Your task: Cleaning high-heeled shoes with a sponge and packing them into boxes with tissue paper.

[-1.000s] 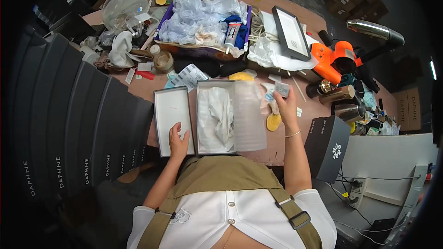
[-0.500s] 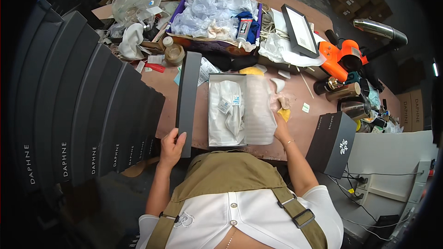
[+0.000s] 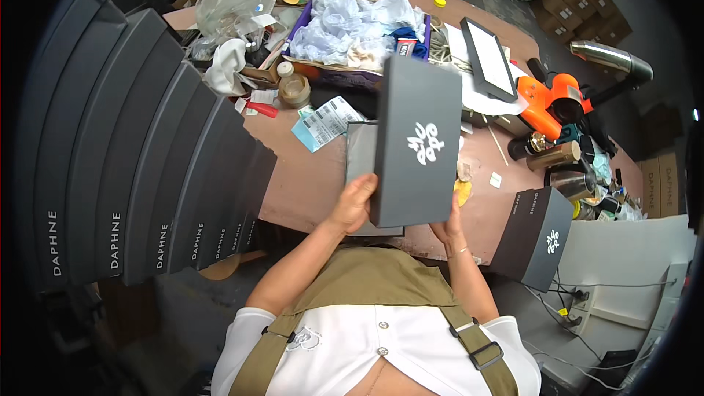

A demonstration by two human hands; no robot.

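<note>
The lid [image 3: 418,143] is in front of me, raised and tilted above the open box [image 3: 359,148], its dark outer face with a white emblem toward me. My left hand [image 3: 353,204] grips its left edge near the lower corner, thumb on the rim. My right hand [image 3: 449,227] is at the lower right corner, fingers up along the edge; part of it is behind the lid, so I cannot tell how firmly it closes there.

The lid hides most of the box, which lies on the table [image 3: 293,183]. Left of the box is a label sheet [image 3: 328,123], with a jar [image 3: 294,91] beyond it. Right of the lid are a yellow pad [image 3: 463,191] and a small card [image 3: 496,180]. Farther out, a stack of boxes [image 3: 147,161] rises at my left, and a closed box [image 3: 532,238] and an orange tool [image 3: 539,106] are at my right.
</note>
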